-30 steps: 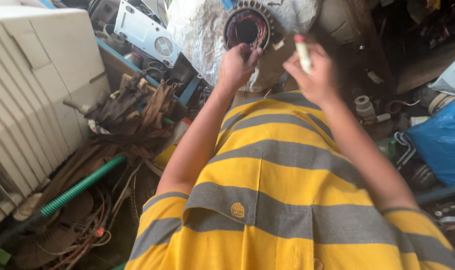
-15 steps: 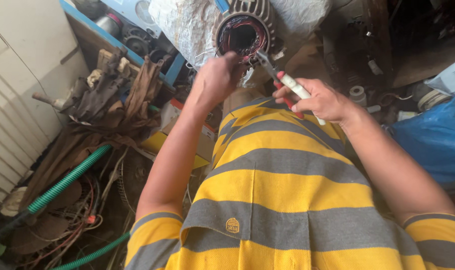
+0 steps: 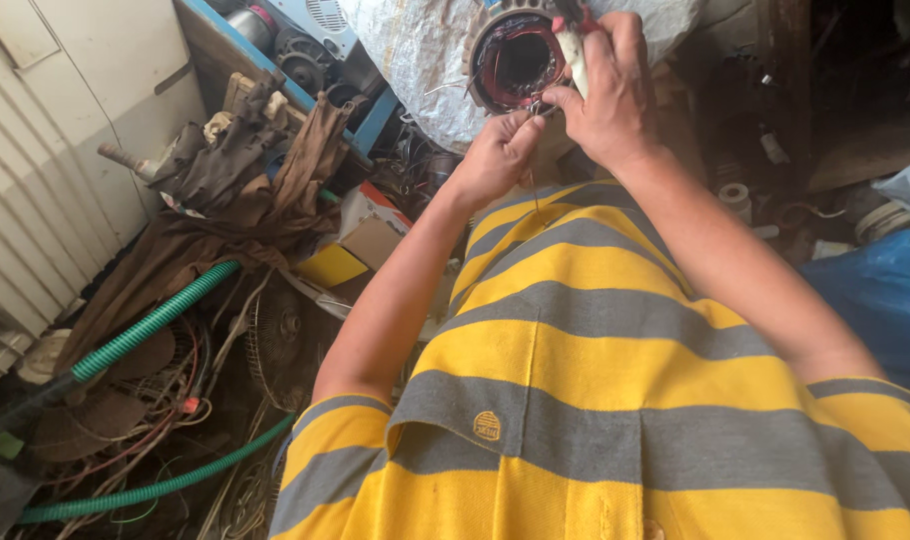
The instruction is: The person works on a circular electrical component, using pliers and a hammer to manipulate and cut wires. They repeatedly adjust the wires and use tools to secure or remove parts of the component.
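- While both hands work at the top of the view, the motor stator (image 3: 515, 60) sits there on a crinkled silver-grey sheet (image 3: 415, 60), its round opening facing the camera, reddish copper windings showing inside the ring.
- Left hand (image 3: 497, 155): just below the stator's lower edge, thumb and fingertips pinched together on a thin wire (image 3: 532, 190); the wire hangs down a short way over the shirt.
- Right hand (image 3: 605, 90): closed around a tool with a white handle (image 3: 575, 55) and a red part at the top; handle runs up across the stator's right rim. Tool's working end is hidden by the fingers, can't tell its kind.
- The two hands touch or nearly touch at the fingertips, right at the stator's bottom rim.
- Yellow and grey striped shirt (image 3: 615, 400) fills the lower middle and right of the view; both forearms reach up from it.
- Left of the arms: brown cloth (image 3: 225, 230) heaped over junk, a small cardboard box (image 3: 370, 240) with a yellow face beside it.
- Green ribbed hose (image 3: 155, 320) runs diagonally at lower left, a second stretch of it lower down among tangled wires (image 3: 165, 400).
- White panelled surface (image 3: 45, 150) along the left edge.
- Blue plastic bag (image 3: 875, 300) at the right edge, near the right arm.
- Blue-framed shelf (image 3: 305, 90) with dark metal parts at upper left, behind the silver sheet.
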Demonstrator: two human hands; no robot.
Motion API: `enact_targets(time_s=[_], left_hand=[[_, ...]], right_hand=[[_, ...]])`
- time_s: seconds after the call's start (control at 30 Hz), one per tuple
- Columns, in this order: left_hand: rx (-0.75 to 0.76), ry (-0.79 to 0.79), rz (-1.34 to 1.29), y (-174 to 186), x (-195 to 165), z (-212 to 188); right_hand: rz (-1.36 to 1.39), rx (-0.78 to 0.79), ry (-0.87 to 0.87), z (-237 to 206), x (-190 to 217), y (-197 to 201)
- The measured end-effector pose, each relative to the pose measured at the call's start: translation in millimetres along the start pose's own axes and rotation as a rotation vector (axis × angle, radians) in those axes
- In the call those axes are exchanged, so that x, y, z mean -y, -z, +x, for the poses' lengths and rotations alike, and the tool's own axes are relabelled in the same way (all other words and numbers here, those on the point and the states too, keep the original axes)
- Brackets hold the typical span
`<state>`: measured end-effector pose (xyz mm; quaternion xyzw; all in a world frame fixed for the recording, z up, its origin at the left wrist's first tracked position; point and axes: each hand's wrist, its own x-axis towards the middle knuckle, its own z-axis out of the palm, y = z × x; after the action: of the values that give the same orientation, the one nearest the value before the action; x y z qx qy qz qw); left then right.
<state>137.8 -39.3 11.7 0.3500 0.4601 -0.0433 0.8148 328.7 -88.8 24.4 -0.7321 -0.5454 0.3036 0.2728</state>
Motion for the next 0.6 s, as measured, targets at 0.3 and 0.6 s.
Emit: enact_targets(time_s=[0.3, 0.6], left_hand=[[-0.582, -0.344, 0.694, 15, -51, -32], [-0.461, -0.579, 0.989, 23, -111, -19]], right_hand=[[0.353, -0.129, -0.180, -40, -17, 48], [0.153, -1.175, -0.763, -259, -135, 202]])
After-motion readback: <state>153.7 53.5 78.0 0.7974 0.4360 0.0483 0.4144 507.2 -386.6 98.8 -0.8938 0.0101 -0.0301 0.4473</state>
